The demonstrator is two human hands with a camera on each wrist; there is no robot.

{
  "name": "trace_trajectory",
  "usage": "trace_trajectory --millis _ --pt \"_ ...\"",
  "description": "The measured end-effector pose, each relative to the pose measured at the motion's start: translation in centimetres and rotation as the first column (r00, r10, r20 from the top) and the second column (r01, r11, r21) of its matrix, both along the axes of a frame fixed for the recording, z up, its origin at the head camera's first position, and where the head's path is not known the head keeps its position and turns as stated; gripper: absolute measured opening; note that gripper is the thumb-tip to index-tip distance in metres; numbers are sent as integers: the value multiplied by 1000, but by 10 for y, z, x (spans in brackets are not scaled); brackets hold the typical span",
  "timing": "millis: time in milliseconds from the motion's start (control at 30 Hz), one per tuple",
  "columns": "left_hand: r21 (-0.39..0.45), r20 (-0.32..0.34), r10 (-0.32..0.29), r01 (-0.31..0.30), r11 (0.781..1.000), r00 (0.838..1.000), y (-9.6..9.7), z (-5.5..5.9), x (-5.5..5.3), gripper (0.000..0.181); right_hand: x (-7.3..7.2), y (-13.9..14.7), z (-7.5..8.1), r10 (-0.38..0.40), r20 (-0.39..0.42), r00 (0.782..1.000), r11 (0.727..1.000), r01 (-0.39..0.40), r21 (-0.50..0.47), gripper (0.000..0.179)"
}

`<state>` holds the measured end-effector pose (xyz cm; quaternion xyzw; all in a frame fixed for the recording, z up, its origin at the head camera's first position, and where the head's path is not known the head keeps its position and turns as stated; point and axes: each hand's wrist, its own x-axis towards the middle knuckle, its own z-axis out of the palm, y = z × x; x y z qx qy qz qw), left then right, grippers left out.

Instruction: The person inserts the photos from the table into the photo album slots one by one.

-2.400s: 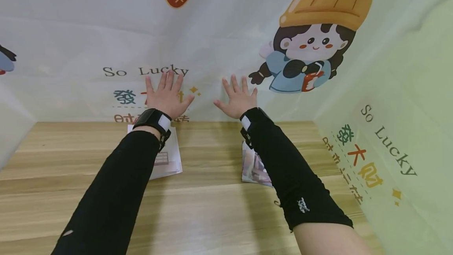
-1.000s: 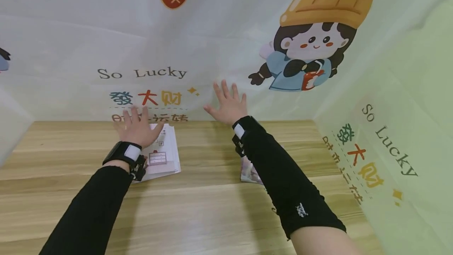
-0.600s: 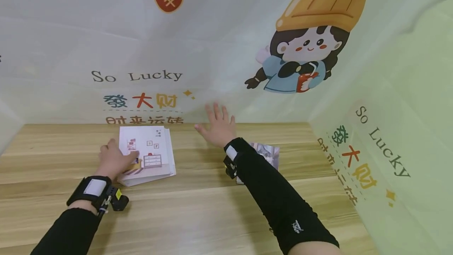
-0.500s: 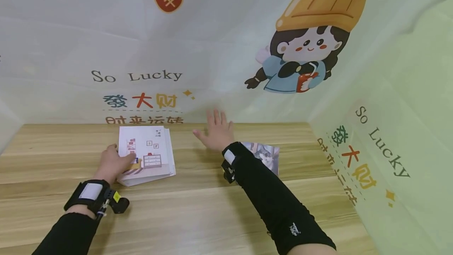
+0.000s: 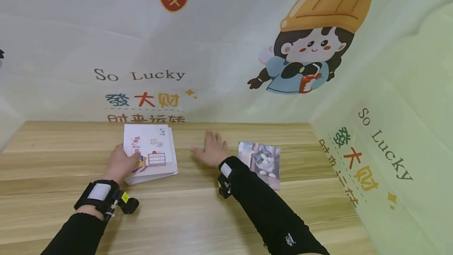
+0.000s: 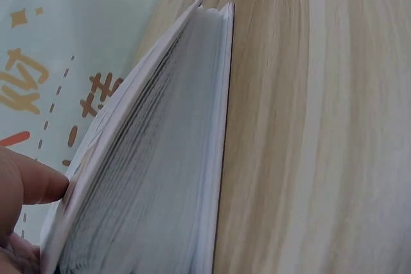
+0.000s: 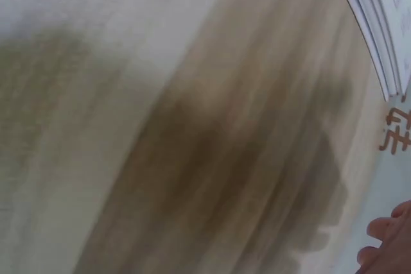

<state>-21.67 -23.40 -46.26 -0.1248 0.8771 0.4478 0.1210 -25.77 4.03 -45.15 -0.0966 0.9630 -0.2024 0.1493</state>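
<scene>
A white notebook (image 5: 155, 145) with a drawing of a dresser and a chair on its cover lies at the back left of the table. My left hand (image 5: 122, 163) grips it by its left edge, thumb on the cover. In the left wrist view, the thumb (image 6: 42, 181) presses the cover and the notebook's page edges (image 6: 148, 145) fan apart. My right hand (image 5: 212, 150) hovers with spread fingers between the notebook and a cat picture (image 5: 265, 162), holding nothing. Only a few right fingertips (image 7: 382, 229) show in the right wrist view.
The wooden table (image 5: 198, 215) meets a pale printed cloth (image 5: 219, 50) hung at the back. Another cloth side (image 5: 407, 89) slopes up on the right. The cat picture lies flat beside the right forearm.
My left hand has come down from the back cloth and taken hold of the notebook's left edge. The right hand has dropped from the cloth toward the table, uncovering the cat picture.
</scene>
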Motion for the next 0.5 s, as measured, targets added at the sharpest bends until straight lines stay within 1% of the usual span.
trace_trajectory --millis 100,233,400,500 --pt "7 -1 -14 14 1000 1000 9 2 1 66 6 1 1 26 38 999 1000 -25 -16 84" --pt "30 -7 -38 38 999 999 25 3 2 65 8 0 0 36 65 997 999 -34 -30 79" --pt "52 -27 -57 58 997 998 51 1 -1 62 7 0 2 45 91 995 998 -42 -37 71" --pt "59 -50 -73 76 995 996 68 -1 -3 58 7 2 4 24 103 994 999 -21 -29 62"
